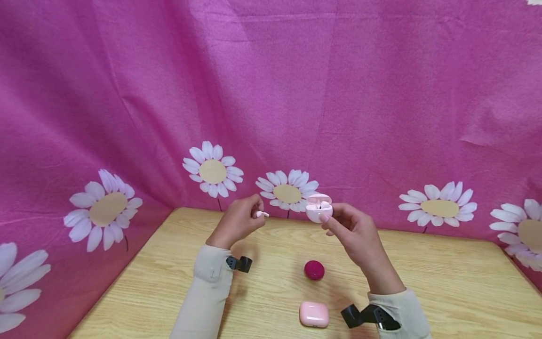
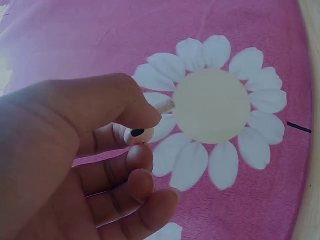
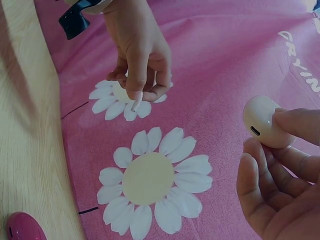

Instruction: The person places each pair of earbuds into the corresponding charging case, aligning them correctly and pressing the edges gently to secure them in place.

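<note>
Between thumb and fingers my left hand [image 1: 242, 220] pinches a pale pink wireless earbud [image 1: 261, 214]. Its stem pokes out past the thumb in the left wrist view, and a dark patch shows on the earbud's rounded head [image 2: 139, 135]. Level with it on the right, my right hand [image 1: 353, 230] holds a round pale pink earbud case [image 1: 318, 215] with the lid up. An earbud [image 1: 324, 205] sits in the right part of that case. From the right wrist view, a dark port slot is visible on the case's outside [image 3: 265, 122].
A dark pink round case [image 1: 314, 270] lies on the wooden table [image 1: 271, 282] below the hands. Nearer to me is a light pink rounded case [image 1: 314, 314], closed. A magenta cloth [image 1: 271, 94] with daisies hangs behind the table and along its left side.
</note>
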`<action>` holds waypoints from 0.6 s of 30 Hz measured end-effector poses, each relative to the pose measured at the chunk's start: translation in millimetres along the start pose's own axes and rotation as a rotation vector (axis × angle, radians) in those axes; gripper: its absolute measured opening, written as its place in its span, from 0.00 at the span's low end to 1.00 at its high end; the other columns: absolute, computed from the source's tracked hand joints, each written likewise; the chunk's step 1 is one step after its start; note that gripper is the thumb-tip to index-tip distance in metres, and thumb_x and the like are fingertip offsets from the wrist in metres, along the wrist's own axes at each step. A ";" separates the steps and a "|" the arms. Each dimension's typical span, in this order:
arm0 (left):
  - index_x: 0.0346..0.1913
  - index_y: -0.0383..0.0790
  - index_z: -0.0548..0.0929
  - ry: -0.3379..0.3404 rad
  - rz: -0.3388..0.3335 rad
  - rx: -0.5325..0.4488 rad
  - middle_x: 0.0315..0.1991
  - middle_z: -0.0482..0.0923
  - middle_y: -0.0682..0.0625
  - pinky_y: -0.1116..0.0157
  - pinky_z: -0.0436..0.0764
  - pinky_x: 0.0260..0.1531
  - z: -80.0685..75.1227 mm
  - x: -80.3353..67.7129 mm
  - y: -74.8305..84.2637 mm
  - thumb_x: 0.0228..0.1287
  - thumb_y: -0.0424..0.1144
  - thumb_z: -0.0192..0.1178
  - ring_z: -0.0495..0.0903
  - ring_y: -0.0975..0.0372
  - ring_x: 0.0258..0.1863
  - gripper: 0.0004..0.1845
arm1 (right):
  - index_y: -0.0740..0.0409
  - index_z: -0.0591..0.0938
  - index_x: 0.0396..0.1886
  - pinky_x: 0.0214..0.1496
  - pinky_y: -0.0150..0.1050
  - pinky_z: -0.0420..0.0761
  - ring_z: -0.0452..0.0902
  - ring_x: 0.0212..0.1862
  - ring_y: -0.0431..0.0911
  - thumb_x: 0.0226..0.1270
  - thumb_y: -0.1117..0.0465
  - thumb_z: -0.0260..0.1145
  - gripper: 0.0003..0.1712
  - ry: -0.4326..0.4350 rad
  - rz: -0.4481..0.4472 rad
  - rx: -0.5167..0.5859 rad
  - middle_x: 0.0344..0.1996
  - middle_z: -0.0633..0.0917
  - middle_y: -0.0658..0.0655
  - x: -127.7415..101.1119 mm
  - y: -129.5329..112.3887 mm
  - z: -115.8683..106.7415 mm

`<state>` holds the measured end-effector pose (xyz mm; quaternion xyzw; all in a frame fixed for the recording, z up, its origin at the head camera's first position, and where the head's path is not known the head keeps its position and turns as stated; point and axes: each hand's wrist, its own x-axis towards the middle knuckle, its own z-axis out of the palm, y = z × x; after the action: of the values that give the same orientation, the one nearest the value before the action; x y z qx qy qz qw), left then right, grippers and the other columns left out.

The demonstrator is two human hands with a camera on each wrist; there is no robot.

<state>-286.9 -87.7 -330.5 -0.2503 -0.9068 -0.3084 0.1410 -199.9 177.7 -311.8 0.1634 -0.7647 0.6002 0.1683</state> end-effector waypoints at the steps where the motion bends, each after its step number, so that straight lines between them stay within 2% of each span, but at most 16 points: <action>1: 0.31 0.44 0.74 0.002 0.001 -0.010 0.21 0.70 0.54 0.69 0.67 0.21 -1.1 -0.3 0.8 0.54 0.31 0.60 0.67 0.65 0.21 0.06 | 0.68 0.81 0.47 0.35 0.37 0.83 0.81 0.34 0.41 0.66 0.64 0.65 0.14 -0.002 -0.001 -0.002 0.36 0.82 0.63 0.2 0.2 -0.2; 9: 0.36 0.44 0.80 0.041 0.045 -0.060 0.25 0.75 0.56 0.67 0.76 0.27 -7.5 -1.8 10.3 0.61 0.34 0.64 0.73 0.64 0.26 0.03 | 0.68 0.81 0.48 0.35 0.38 0.83 0.81 0.34 0.41 0.67 0.64 0.65 0.14 -0.003 0.004 -0.005 0.36 0.82 0.63 0.0 -0.7 0.2; 13: 0.37 0.44 0.81 0.058 0.074 -0.070 0.26 0.76 0.57 0.68 0.77 0.28 -9.5 -1.3 14.1 0.61 0.34 0.64 0.74 0.65 0.27 0.03 | 0.68 0.81 0.47 0.35 0.38 0.83 0.81 0.34 0.41 0.66 0.64 0.65 0.13 -0.001 0.000 0.001 0.36 0.82 0.64 -0.2 -1.2 0.6; 18: 0.36 0.44 0.81 0.062 0.066 -0.070 0.26 0.76 0.57 0.68 0.77 0.29 -9.6 -1.4 15.0 0.62 0.34 0.64 0.74 0.65 0.27 0.03 | 0.68 0.81 0.47 0.35 0.37 0.83 0.81 0.34 0.41 0.66 0.64 0.65 0.13 -0.001 0.000 0.001 0.36 0.83 0.63 0.4 0.0 0.5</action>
<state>-276.6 -84.0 -316.3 -0.2752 -0.8819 -0.3429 0.1704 -200.3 177.2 -311.7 0.1639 -0.7645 0.6003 0.1680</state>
